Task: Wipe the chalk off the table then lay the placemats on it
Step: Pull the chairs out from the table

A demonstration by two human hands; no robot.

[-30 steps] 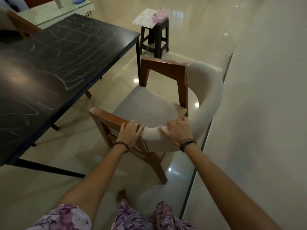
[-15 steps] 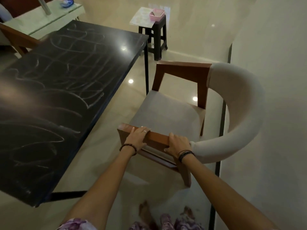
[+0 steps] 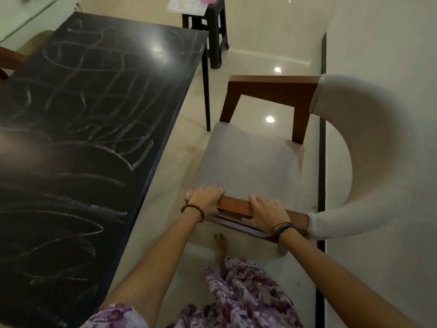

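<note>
Gripping the near wooden armrest [image 3: 236,205] of a chair [image 3: 255,162], the left hand [image 3: 204,201] curls over its end and the right hand [image 3: 266,213] wraps it just beside. The black worktop [image 3: 89,129], left of the chair and apart from it, is covered in chalk scribbles [image 3: 113,119]; placemats cannot be made out.

Chair [image 3: 255,162] stands beside table [image 3: 99,129]; floor gap between.

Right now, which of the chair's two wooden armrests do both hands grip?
The near armrest, under the left hand and right hand; the far armrest is untouched.
</note>
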